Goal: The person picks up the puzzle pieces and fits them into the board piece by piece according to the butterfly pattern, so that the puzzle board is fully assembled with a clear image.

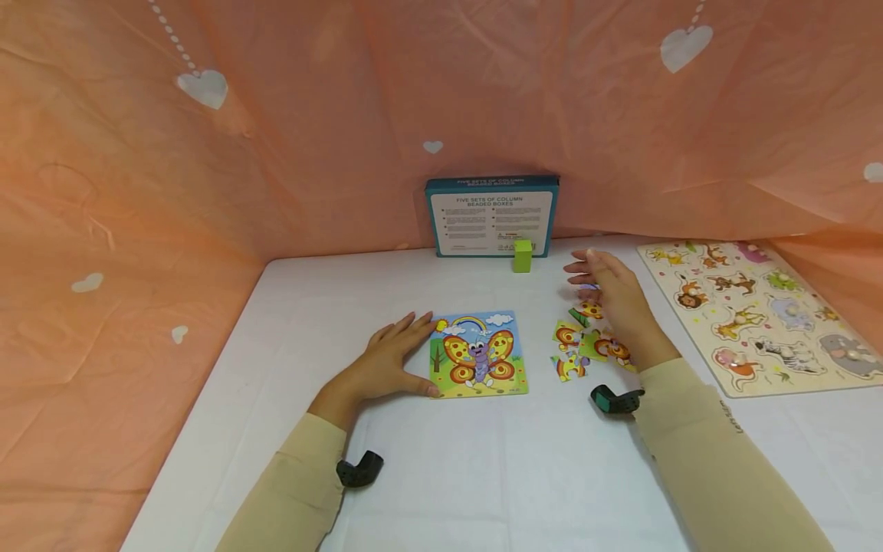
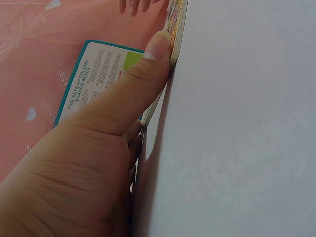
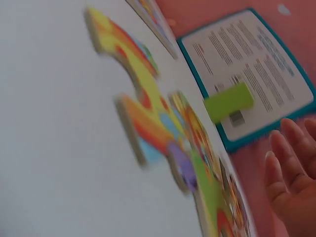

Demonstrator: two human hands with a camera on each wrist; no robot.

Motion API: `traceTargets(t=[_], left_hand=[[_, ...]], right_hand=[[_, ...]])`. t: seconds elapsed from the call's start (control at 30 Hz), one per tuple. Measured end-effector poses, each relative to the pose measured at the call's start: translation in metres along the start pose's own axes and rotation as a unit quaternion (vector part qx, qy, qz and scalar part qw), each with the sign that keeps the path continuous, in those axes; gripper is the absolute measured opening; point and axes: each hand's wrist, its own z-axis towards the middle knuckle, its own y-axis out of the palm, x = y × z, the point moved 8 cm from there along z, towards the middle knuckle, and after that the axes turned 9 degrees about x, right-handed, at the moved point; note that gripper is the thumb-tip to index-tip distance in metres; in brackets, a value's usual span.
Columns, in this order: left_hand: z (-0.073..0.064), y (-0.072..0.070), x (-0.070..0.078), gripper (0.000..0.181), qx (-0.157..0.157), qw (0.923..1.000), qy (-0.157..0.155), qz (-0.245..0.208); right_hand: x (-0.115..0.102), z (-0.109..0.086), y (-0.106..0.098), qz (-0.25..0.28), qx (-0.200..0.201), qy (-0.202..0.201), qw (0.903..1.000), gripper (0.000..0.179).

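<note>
A square butterfly picture board [image 1: 479, 337] lies flat on the white table, in the middle of the head view. My left hand [image 1: 388, 366] rests along its left side, fingers extended at the upper left corner and the thumb touching the lower left one. In the left wrist view the thumb [image 2: 157, 47] lies against the board's edge. To the right of the board is a cluster of loose jigsaw pieces [image 1: 569, 366] with matching colours. Over their far right part hovers my right hand [image 1: 621, 303], fingers loosely extended and holding nothing; it hides some pieces from the head camera.
A teal-edged box [image 1: 493, 218] stands upright at the back, with a small green block [image 1: 522, 257] before it. On the right lies a wooden animal puzzle board [image 1: 766, 314]. Orange cloth [image 1: 331, 123] with white hearts hangs behind the table [image 1: 441, 475].
</note>
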Motion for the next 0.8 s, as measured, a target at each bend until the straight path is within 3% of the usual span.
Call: traceTargets(t=[0.2, 0.33, 0.47, 0.63, 0.73, 0.8], left_hand=[[-0.001, -0.002, 0.003, 0.119, 0.004, 0.9999, 0.009, -0.002], [0.000, -0.001, 0.004, 0.118, 0.005, 0.9999, 0.010, -0.004], [0.001, 0.000, 0.004, 0.118, 0.004, 0.9999, 0.011, -0.005], [0.000, -0.001, 0.004, 0.118, 0.004, 0.9999, 0.007, -0.007], [0.000, -0.001, 0.003, 0.119, 0.002, 1.0000, 0.001, -0.005], [0.000, 0.000, 0.002, 0.119, 0.001, 1.0000, -0.002, -0.003]], right_hand=[[0.011, 0.006, -0.027, 0.062, 0.047, -0.004, 0.9969, 0.068], [0.020, 0.007, -0.040, 0.062, 0.075, -0.004, 0.9952, 0.068], [0.036, 0.009, -0.047, -0.014, 0.088, 0.016, 0.9959, 0.073], [0.046, 0.010, -0.043, -0.100, 0.071, 0.042, 0.9915, 0.076], [0.048, 0.010, -0.040, -0.168, 0.056, 0.039, 0.9835, 0.074], [0.047, 0.010, -0.038, -0.226, 0.044, 0.028, 0.9726, 0.072]])
